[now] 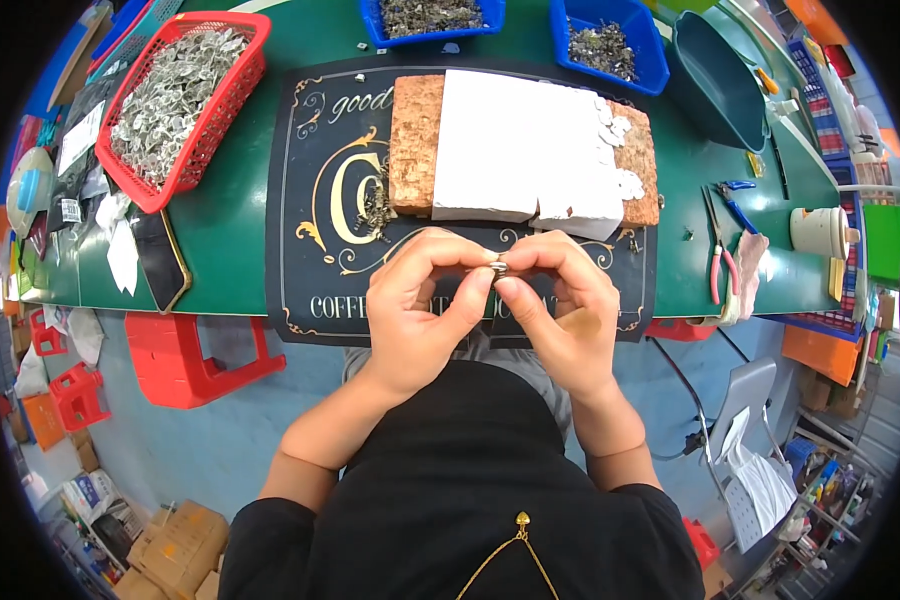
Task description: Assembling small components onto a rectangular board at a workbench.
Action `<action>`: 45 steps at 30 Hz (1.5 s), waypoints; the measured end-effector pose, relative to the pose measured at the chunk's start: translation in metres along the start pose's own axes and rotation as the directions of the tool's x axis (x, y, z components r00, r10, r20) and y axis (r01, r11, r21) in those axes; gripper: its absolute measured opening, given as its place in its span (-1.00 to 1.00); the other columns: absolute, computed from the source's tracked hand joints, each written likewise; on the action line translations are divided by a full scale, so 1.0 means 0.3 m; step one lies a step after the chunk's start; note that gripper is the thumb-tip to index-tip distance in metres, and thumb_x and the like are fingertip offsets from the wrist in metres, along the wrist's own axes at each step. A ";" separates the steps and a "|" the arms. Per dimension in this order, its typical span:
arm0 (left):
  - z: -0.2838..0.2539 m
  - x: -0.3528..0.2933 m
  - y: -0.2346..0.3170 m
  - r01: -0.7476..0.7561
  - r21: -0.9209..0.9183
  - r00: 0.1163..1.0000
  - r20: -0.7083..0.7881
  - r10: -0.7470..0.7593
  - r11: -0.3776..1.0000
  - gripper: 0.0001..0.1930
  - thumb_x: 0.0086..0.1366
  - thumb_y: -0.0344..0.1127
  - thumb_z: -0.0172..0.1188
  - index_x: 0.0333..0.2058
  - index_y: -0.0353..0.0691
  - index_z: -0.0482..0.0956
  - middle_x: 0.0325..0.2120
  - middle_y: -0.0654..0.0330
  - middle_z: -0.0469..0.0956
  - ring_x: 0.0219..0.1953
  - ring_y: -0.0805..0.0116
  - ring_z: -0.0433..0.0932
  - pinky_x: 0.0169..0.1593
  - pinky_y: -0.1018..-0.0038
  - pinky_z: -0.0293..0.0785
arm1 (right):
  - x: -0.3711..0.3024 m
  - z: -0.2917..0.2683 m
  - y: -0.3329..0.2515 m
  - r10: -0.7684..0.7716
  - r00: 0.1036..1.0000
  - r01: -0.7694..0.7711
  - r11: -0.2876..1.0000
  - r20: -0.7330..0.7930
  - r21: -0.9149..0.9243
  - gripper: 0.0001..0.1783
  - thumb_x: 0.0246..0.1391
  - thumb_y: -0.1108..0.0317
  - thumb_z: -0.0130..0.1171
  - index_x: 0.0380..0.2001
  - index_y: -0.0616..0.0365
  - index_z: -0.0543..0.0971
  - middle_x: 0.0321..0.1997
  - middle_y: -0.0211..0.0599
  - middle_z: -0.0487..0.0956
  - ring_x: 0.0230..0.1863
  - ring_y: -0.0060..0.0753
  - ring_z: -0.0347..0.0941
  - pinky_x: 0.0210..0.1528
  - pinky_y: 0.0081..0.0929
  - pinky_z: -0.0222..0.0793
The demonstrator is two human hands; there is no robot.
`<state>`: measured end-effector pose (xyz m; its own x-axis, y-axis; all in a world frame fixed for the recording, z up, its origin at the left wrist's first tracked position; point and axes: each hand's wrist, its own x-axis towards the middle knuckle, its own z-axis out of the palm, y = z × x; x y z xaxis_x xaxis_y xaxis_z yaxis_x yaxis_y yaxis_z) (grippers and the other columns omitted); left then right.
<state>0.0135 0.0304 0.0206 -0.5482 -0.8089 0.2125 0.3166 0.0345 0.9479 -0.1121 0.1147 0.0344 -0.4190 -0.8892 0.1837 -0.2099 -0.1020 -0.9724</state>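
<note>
Both of my hands meet over the front part of a dark printed mat (320, 270). Thumb and fingertips of my left hand (417, 305) pinch a small shiny metal piece (498, 268). My right hand (573, 305) pinches the same piece from the other side; the fingers cover most of it, so its exact kind cannot be made out. Just beyond the fingers lies a brown cork-like block (415, 140) wrapped in white paper (510, 140). Several small white pieces (615, 130) sit at its right end. Beside its left end, tiny metal parts (375, 210) form a loose pile.
On the green table (232, 220), a red basket (255, 60) of metal pieces and a phone (160, 258) lie left. Two blue trays (658, 70) of small parts and a dark green basin (715, 85) stand behind. Pink-handled pliers (717, 270) and a white tape roll (818, 230) lie right.
</note>
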 end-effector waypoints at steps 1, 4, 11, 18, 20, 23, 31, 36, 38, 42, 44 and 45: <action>-0.006 0.000 0.001 0.001 0.000 1.000 -0.004 -0.001 1.000 -0.87 0.15 -0.64 0.17 -0.29 -0.41 0.53 -0.37 0.14 0.52 -0.30 0.46 0.52 -0.22 0.59 0.48 | 0.000 0.003 -0.001 -0.054 0.999 0.054 0.998 0.002 -0.028 -0.81 -0.04 0.63 0.25 -0.30 0.35 0.52 -0.23 -0.23 0.50 -0.21 -0.48 0.44 -0.11 -0.57 0.38; -0.023 0.000 0.000 -0.041 0.012 0.998 0.047 0.040 0.999 -0.86 0.14 -0.65 0.18 -0.29 -0.40 0.53 -0.35 0.14 0.52 -0.28 0.47 0.52 -0.20 0.59 0.49 | -0.001 0.010 -0.004 -0.150 0.989 0.150 0.984 0.009 -0.100 -0.81 -0.05 0.62 0.25 -0.31 0.34 0.52 -0.26 -0.22 0.50 -0.21 -0.42 0.43 -0.11 -0.53 0.36; -0.012 -0.019 0.011 -0.003 0.029 1.000 -0.008 0.003 1.000 -0.81 0.09 -0.61 0.26 -0.27 -0.36 0.56 -0.37 0.17 0.54 -0.35 0.39 0.50 -0.25 0.52 0.44 | -0.002 0.035 -0.025 -0.176 0.982 0.156 0.955 -0.061 -0.251 -0.87 -0.04 0.59 0.23 -0.39 0.29 0.49 -0.39 -0.26 0.49 -0.32 -0.41 0.38 -0.23 -0.53 0.31; -0.036 0.074 0.024 -0.380 0.864 0.894 0.251 0.371 0.330 -0.50 -0.12 -0.42 0.41 -0.10 -0.19 0.57 -0.04 0.17 0.52 0.11 0.07 0.31 0.14 0.21 0.25 | 0.083 0.005 -0.020 -0.305 0.950 0.269 0.708 0.060 -0.653 -0.89 -0.07 0.62 0.19 -0.43 0.25 0.49 -0.45 -0.27 0.46 -0.41 -0.31 0.33 -0.35 -0.43 0.24; -0.033 0.125 0.002 -0.399 0.863 0.893 0.288 0.345 0.310 -0.48 -0.13 -0.40 0.41 -0.09 -0.21 0.55 -0.02 0.13 0.50 0.14 0.04 0.31 0.16 0.17 0.26 | 0.105 0.008 -0.010 -0.318 0.943 0.294 0.677 0.092 -0.675 -0.86 -0.11 0.64 0.20 -0.43 0.24 0.51 -0.46 -0.28 0.46 -0.42 -0.25 0.32 -0.37 -0.38 0.23; -0.040 0.150 -0.031 -0.419 0.857 0.892 0.325 0.316 0.301 -0.45 -0.14 -0.37 0.40 -0.07 -0.24 0.51 0.00 0.09 0.48 0.17 0.01 0.32 0.20 0.13 0.27 | 0.121 0.009 0.005 -0.358 0.926 0.331 0.618 0.119 -0.713 -0.85 -0.15 0.64 0.22 -0.44 0.23 0.53 -0.46 -0.29 0.48 -0.41 -0.25 0.34 -0.36 -0.38 0.26; -0.040 0.154 -0.045 -0.438 0.853 0.863 0.309 0.401 0.284 -0.51 -0.11 -0.37 0.37 -0.12 -0.26 0.50 -0.01 0.12 0.52 0.09 0.08 0.45 0.16 0.19 0.35 | 0.147 0.013 0.029 -0.478 0.876 0.393 0.627 0.066 -0.673 -0.83 -0.22 0.63 0.28 -0.47 0.18 0.59 -0.46 -0.32 0.52 -0.39 -0.28 0.38 -0.35 -0.42 0.31; -0.059 0.147 -0.023 -0.410 0.842 0.886 0.277 0.372 0.350 -0.47 -0.05 -0.41 0.38 -0.03 -0.25 0.49 0.02 0.09 0.52 0.16 0.11 0.41 0.19 0.20 0.32 | 0.151 0.025 0.044 -0.507 0.858 0.424 0.609 0.081 -0.670 -0.83 -0.19 0.63 0.28 -0.45 0.19 0.58 -0.45 -0.32 0.52 -0.37 -0.28 0.38 -0.31 -0.41 0.31; -0.099 0.146 0.016 -0.293 0.607 0.956 0.184 0.229 0.738 -0.46 -0.03 -0.40 0.40 -0.01 -0.25 0.50 0.03 0.07 0.51 0.19 0.16 0.40 0.21 0.25 0.30 | 0.153 0.017 0.037 -0.515 0.851 0.441 0.599 0.100 -0.668 -0.83 -0.18 0.62 0.28 -0.44 0.20 0.57 -0.44 -0.31 0.51 -0.37 -0.28 0.38 -0.30 -0.41 0.31; -0.297 0.141 0.085 -0.159 0.869 0.967 0.040 0.253 0.468 -0.80 0.15 -0.41 0.23 -0.22 -0.23 0.64 -0.22 0.20 0.58 -0.14 0.24 0.45 0.01 0.41 0.33 | 0.081 0.001 0.006 -0.456 0.884 0.421 0.673 0.107 -0.609 -0.80 -0.23 0.60 0.29 -0.44 0.20 0.55 -0.41 -0.30 0.53 -0.34 -0.31 0.40 -0.30 -0.46 0.31; -0.331 0.125 0.065 -0.093 0.869 0.987 0.017 0.158 0.485 -0.82 0.16 -0.41 0.22 -0.24 -0.21 0.65 -0.26 0.22 0.57 -0.17 0.26 0.42 -0.02 0.41 0.31 | 0.042 0.026 0.019 -0.401 0.913 0.387 0.798 0.071 -0.461 -0.79 -0.25 0.60 0.28 -0.43 0.20 0.55 -0.36 -0.31 0.56 -0.38 -0.40 0.39 -0.38 -0.53 0.29; -0.341 0.119 0.054 -0.028 0.861 0.998 0.000 0.056 0.507 -0.84 0.16 -0.41 0.21 -0.26 -0.20 0.66 -0.30 0.25 0.56 -0.19 0.27 0.39 -0.05 0.40 0.28 | 0.025 0.043 0.051 -0.332 0.941 0.334 0.866 0.072 -0.372 -0.79 -0.26 0.60 0.28 -0.44 0.20 0.54 -0.34 -0.31 0.57 -0.43 -0.47 0.37 -0.44 -0.59 0.27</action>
<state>0.0782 -0.0580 0.0193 -0.5297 -0.8057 0.2652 -0.4904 0.5460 0.6793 -0.1069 0.1006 0.0191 -0.2606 -0.8348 0.4850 -0.6507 -0.2193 -0.7270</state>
